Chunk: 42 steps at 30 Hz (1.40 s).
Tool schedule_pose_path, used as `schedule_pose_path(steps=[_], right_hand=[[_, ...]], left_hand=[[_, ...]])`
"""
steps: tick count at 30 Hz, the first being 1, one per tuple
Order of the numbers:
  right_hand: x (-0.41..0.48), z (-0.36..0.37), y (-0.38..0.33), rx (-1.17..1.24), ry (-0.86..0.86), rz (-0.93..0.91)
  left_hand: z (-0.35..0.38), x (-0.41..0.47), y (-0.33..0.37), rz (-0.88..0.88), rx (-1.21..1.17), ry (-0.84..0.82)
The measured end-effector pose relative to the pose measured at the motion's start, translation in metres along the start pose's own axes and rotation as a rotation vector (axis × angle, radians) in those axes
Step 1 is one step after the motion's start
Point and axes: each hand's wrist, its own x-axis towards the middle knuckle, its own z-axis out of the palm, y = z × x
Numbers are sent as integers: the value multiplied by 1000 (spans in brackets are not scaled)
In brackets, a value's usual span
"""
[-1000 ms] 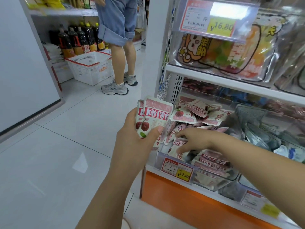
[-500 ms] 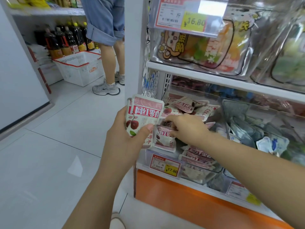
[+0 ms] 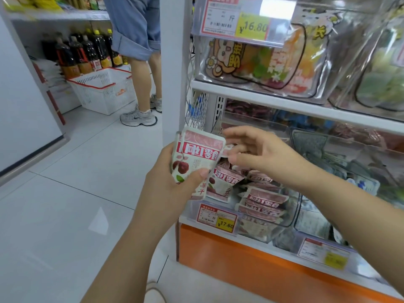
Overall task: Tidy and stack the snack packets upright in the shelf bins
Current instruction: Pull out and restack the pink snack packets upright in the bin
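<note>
My left hand [image 3: 172, 184] grips a small upright stack of pink-and-white snack packets [image 3: 197, 154] in front of the left end of the shelf. My right hand [image 3: 262, 154] hovers just right of that stack with fingers spread and blurred, holding nothing I can make out. Below it, a clear shelf bin [image 3: 294, 212] holds several of the same packets [image 3: 262, 200] lying flat and jumbled. One packet [image 3: 220, 184] leans upright at the bin's left front, touching the bottom of the held stack.
A price tag [image 3: 216, 217] hangs on the bin's front above the orange shelf base [image 3: 240, 259]. A neighbouring clear bin [image 3: 312, 224] sits to the right. Large snack bags [image 3: 262, 60] fill the upper shelf. A person [image 3: 140, 62] stands beside a white basket [image 3: 102, 90] down the aisle.
My right hand let go of the packet it held low in the bin and rose, opening beside the stack. My left hand kept its stack. The view moved closer to the shelf.
</note>
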Motion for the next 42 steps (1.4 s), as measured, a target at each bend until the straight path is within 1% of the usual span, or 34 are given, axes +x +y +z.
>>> schedule_pose_path(steps=[1,4,8,12,16,18,19,21,23,24,26,29,31,33,34,36,38,42], right_hand=[[-5,-4,-5,14,-66,-8],[-11,-14,-13,-100,-210,-25],[-18,-25,-17,-112,-358,67],[-28,-29,-13,-56,-433,159],[-31,-24,-10,-118,-454,177],[-31,-24,-15,-122,-423,148],[-29,-25,-17,-122,-379,130],[-24,-27,-19,-121,-220,109],[-18,-26,-17,-199,-79,108],[-15,-22,-15,-274,-55,114],[-8,-9,-8,-445,-82,140],[3,16,4,-684,-179,180],[11,31,9,-795,-329,191],[18,38,13,-851,-485,240],[20,38,13,-831,-530,265],[21,34,13,-740,-565,289],[20,29,15,-710,-581,271],[10,28,21,-826,-575,188]], left_hand=[[1,-1,1,1,3,-46],[7,-6,7,23,30,-164],[17,-9,13,38,16,-265],[26,-13,15,48,-51,-391],[33,-17,18,75,-48,-412],[28,-16,23,54,-98,-349],[24,-15,25,37,-124,-277],[12,-9,25,34,-91,-39],[-2,-3,16,45,34,204],[-7,0,11,31,77,269],[-12,1,3,-9,122,293],[-11,1,-4,-24,224,204],[-10,1,-8,-32,310,137],[-10,1,-12,-46,373,87],[-9,2,-14,-50,399,56],[-6,2,-16,-28,455,-22],[-1,2,-18,22,516,-90],[12,5,-22,143,659,-177]])
